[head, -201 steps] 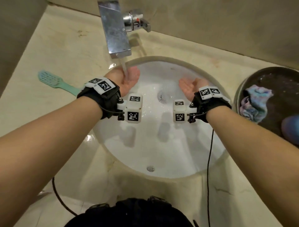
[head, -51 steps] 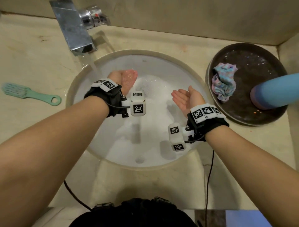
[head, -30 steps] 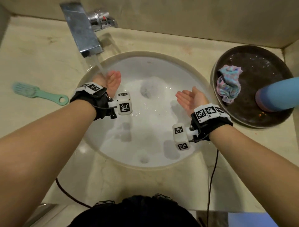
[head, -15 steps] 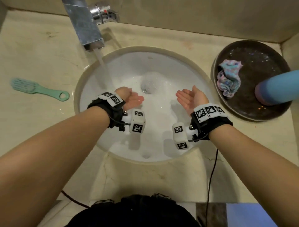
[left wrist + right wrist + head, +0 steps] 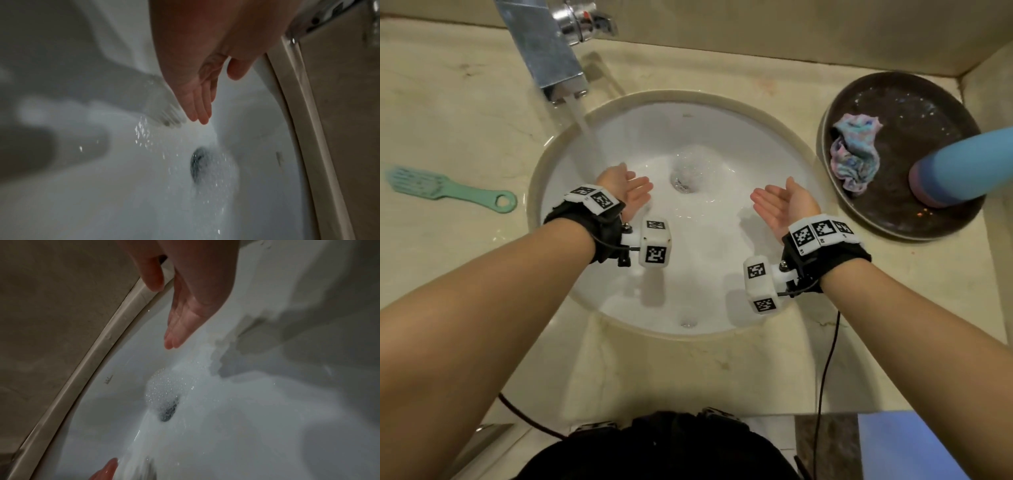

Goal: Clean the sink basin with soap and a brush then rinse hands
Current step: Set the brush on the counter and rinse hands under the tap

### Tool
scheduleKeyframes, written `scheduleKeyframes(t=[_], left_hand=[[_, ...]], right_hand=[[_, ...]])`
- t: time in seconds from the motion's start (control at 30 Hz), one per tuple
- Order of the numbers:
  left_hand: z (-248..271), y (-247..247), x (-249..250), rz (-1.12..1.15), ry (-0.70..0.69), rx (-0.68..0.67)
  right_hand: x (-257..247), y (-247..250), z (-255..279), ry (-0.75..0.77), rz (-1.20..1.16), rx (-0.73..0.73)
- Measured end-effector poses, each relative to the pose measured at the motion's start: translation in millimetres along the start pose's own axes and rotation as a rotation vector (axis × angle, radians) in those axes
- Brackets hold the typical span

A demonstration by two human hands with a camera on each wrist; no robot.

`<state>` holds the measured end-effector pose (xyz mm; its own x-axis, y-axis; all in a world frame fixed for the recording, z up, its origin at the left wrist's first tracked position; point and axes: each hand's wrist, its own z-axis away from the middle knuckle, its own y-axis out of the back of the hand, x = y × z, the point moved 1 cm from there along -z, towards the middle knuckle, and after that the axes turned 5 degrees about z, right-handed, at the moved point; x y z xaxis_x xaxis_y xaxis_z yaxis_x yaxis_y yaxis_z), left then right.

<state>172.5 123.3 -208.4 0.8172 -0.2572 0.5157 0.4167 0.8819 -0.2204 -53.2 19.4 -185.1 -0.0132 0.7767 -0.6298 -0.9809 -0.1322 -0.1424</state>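
Both hands hover palm-up over the round white sink basin (image 5: 774,144). My left hand (image 5: 628,192) is open with straight fingers (image 5: 197,104), right beside the water stream (image 5: 589,137) running from the chrome tap (image 5: 544,44). My right hand (image 5: 780,202) is open too, fingers (image 5: 176,331) together, over the basin's right side and holding nothing. Foam covers the drain (image 5: 685,171) and bubbles show around the drain (image 5: 197,164) and drain (image 5: 168,410) in both wrist views. The teal brush (image 5: 445,192) lies on the counter left of the basin.
A dark round tray (image 5: 928,102) at the right holds a crumpled multicoloured cloth (image 5: 856,154) and a blue bottle (image 5: 962,168). Beige marble counter (image 5: 448,113) surrounds the basin, with a wall behind. Black cables (image 5: 825,370) hang from the wrists over the front edge.
My left hand went to the stream, drew back toward the basin's middle, and now sits by the stream's foot again. The right hand has stayed open in about the same place.
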Motion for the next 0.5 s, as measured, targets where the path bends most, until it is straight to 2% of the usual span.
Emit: scheduleKeyframes(t=[0.17,0.37,0.5], left_hand=[[15.3,40.5,21.1,-0.043,-0.029,0.055],[42.6,70.3,42.3,-0.121,-0.075,0.009],[58.0,87.9,57.6,-0.111,-0.122,-0.003]], right_hand=[[11.2,-36.1,7.4,-0.032,0.026,-0.052],[35.5,-121.3,22.4,-0.117,0.072,-0.271],[47.2,-170.4,32.5,-0.169,0.065,-0.363]])
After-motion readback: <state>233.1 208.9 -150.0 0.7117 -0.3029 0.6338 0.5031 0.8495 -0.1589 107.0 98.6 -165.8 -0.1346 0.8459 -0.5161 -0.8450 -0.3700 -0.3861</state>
